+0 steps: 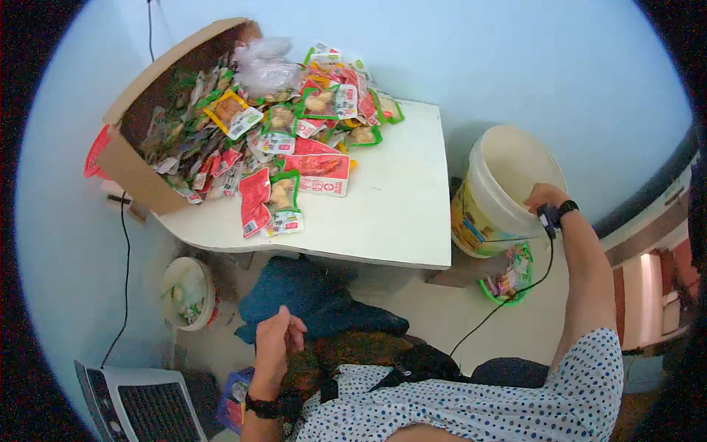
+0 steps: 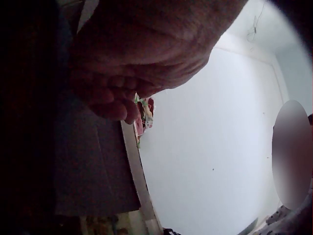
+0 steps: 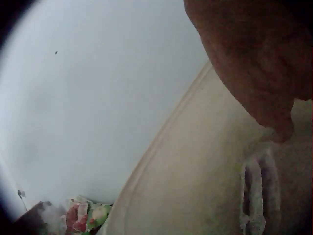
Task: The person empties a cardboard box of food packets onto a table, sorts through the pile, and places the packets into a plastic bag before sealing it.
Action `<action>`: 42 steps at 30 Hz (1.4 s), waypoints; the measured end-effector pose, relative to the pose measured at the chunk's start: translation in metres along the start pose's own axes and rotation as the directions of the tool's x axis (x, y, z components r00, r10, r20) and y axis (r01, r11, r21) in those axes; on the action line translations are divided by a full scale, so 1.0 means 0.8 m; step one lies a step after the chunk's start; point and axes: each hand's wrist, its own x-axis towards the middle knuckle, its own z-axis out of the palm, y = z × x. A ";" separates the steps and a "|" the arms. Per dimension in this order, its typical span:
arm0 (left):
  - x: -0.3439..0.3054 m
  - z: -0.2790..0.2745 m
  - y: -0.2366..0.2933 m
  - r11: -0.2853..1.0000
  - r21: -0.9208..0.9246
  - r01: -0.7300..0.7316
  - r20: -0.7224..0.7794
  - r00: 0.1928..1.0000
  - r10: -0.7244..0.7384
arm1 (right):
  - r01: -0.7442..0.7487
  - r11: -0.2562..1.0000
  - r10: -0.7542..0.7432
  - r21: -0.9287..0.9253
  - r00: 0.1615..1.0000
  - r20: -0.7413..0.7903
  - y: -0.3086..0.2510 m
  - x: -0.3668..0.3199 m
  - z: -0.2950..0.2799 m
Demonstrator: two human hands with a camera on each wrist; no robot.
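packets [image 1: 317, 168] lie on tabletop [image 1: 398, 206] and in box [image 1: 140, 175]; likely light, soft, slippery, best pinched by a sealed edge. left hand's [image 1: 278, 337] fingers loosely bent, empty. right hand [image 1: 546, 197] at bucket [image 1: 480, 173]; cannot tell its grasp.

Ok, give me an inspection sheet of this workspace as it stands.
Surface: white table, packets heaped at its left.
Job's things: packets spill from the tipped carton; big bucket stands right of the table.
Clutter: clear plastic on the heap; green basket of packets on the floor.
Hands: left hand holds nothing; right hand at the bucket's rim, grip unclear.
Cables: one from the right wrist, one along the wall.
Surroundings: pale blue wall, grilled unit.
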 end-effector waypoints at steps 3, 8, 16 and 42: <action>0.000 0.001 -0.003 1.000 0.013 0.008 0.010 1.000 -0.008 | 0.069 0.997 -0.067 0.036 0.997 -0.048 0.021 0.017 -0.009; 0.018 -0.004 0.000 0.984 0.063 -0.166 0.025 0.986 0.165 | -0.135 0.925 0.180 0.354 0.979 -0.098 -0.096 0.006 -0.091; 0.075 -0.033 0.059 0.729 0.398 -0.558 -0.171 0.735 0.656 | 0.417 0.816 -0.342 0.400 0.907 -0.247 -0.382 -0.013 -0.141; 0.204 -0.036 0.120 0.292 0.793 -0.535 0.130 0.616 0.777 | 0.410 0.912 -0.292 0.024 0.689 -0.663 -0.700 0.239 -0.162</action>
